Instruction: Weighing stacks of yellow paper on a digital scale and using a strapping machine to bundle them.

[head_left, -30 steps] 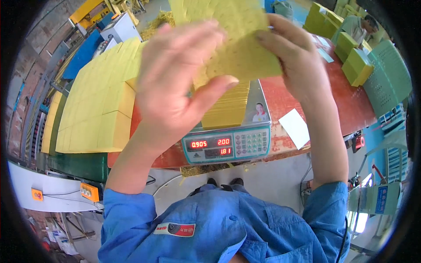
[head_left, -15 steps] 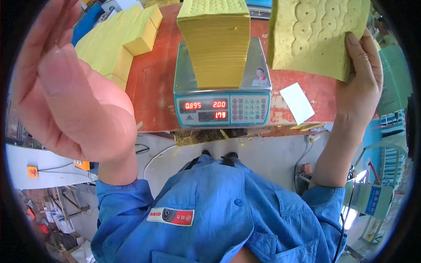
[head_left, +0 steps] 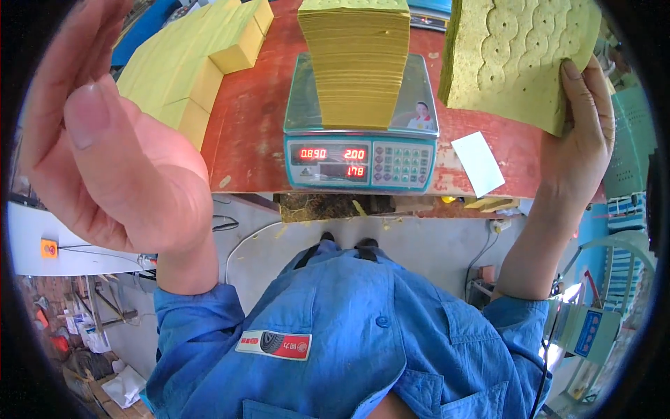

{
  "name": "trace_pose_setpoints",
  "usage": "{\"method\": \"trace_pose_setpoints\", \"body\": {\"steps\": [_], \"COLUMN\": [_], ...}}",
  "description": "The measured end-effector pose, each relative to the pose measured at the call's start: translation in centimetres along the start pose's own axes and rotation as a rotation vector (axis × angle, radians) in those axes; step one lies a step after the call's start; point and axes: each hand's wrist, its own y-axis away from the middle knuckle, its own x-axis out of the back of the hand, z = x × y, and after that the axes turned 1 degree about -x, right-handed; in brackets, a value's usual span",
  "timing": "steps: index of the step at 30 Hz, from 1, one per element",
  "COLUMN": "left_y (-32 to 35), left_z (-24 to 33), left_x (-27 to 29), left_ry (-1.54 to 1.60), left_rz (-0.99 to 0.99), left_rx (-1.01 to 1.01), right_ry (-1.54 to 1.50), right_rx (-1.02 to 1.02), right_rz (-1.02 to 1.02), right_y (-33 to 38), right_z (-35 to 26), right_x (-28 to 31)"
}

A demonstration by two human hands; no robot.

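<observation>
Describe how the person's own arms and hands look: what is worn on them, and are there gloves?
Both hands are bare, with no gloves, rings or watch visible. The left hand and right hand come out of blue long sleeves pushed up so the forearms are uncovered. The sleeves belong to a blue button shirt with a red and white sewn patch on the chest.
</observation>
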Motion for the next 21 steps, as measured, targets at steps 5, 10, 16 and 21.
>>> {"method": "trace_pose_setpoints", "body": {"steps": [5,10,16,21], "left_y": [0.1,0.4,1.0,0.4], "left_z": [-0.3,-0.8,-1.9,-5.3], "left_x": [0.1,-1.1,-4.7,-7.7], "left_ry": [-0.008,-0.027,-0.107,0.114], "left_rz": [-0.031,-0.045,-0.177,-0.357], "left_rx": [0.012,-0.037,0.059,0.497], "right_ry": [-0.005,-0.067,0.01,-0.043], "right_rx": [-0.001,0.038,-0.139,-0.25], "right_rz": [-0.002,-0.068,-0.096,-0.154], "right_y": [-0.2,0.0,-2.4,-6.7], "right_z": [0.5,0.1,1.3,5.8], "right_x": [-0.4,-2.4,-6.0,-9.9]}}
